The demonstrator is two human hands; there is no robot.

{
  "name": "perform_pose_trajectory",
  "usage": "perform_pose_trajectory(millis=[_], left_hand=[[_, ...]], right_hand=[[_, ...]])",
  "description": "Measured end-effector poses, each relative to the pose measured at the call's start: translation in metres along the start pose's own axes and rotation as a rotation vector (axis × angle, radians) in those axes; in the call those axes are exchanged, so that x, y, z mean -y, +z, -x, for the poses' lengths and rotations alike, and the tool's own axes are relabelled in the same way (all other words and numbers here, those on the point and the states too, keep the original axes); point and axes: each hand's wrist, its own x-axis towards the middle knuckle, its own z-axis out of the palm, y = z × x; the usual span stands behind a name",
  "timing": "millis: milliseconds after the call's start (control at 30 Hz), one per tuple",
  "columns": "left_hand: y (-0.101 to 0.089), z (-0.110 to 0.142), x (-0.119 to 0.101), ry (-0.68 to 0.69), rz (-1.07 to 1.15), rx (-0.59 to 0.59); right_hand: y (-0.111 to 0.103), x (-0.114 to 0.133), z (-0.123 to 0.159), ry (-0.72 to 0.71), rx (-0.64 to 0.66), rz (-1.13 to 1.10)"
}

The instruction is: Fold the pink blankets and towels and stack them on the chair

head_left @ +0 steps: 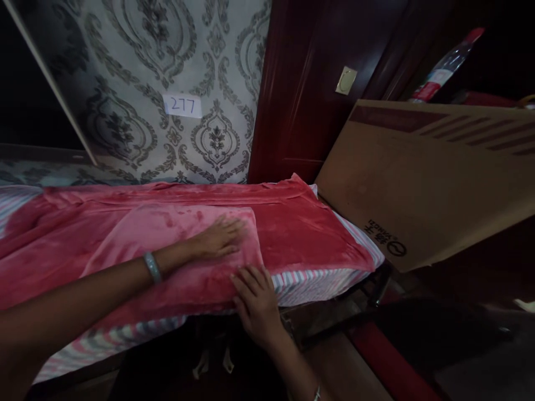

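A folded pink fleece piece lies on a larger red fleece blanket spread over a striped mattress. My left hand rests flat on the pink piece near its right edge, fingers stretched out; a pale bangle is on that wrist. My right hand lies at the front right corner of the pink piece, fingers spread on the fabric at the mattress edge. Neither hand grips anything.
A large cardboard sheet leans at the right, over the mattress's far corner. Behind stand a patterned wallpaper wall with a paper label "277", a dark red wooden door and a plastic bottle. Dark floor lies below.
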Motion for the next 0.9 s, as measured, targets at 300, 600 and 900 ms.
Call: perform_pose_trajectory(millis=[300, 600, 900], left_hand=[[-0.003, -0.039, 0.006, 0.085, 0.059, 0.104], [0.021, -0.063, 0.056, -0.182, 0.002, -0.009], [0.014, -0.06, 0.046, -0.212, 0.045, 0.06]], right_hand=[[0.023, -0.012, 0.021, 0.004, 0.022, 0.005], [0.025, -0.015, 0.021, -0.018, -0.028, 0.014], [0.025, -0.014, 0.023, 0.001, -0.031, -0.005]])
